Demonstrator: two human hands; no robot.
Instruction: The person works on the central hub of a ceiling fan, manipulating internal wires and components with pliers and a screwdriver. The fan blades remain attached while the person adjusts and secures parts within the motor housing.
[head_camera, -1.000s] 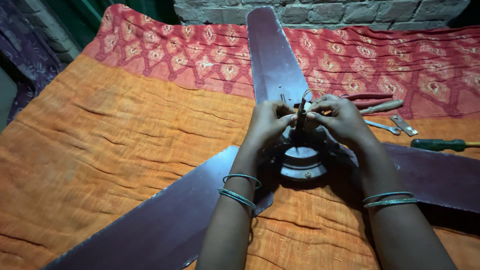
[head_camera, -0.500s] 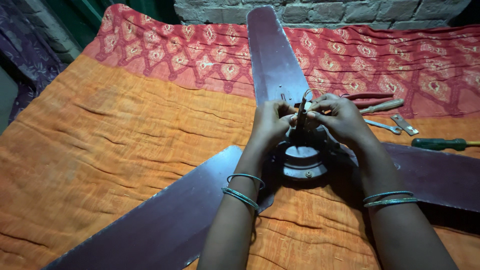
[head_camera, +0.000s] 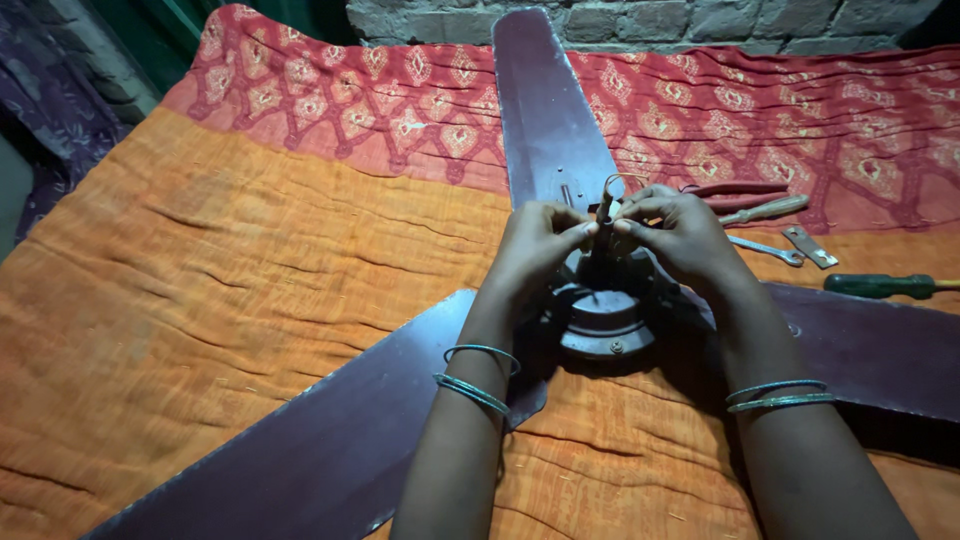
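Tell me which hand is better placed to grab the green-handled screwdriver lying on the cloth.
Probably the right hand. The green-handled screwdriver lies on its side of the ceiling fan hub, while the left hand would have to cross over. Both hands currently pinch the fan's central shaft.

We see our two forearms bare, with no sleeves reaching into view. Our left hand has a few thin bangles at its wrist, slim metal rings with a blue-green sheen, one riding slightly apart from the others. Our right hand wears a similar pair of narrow bangles, close together. We see no rings on our fingers.
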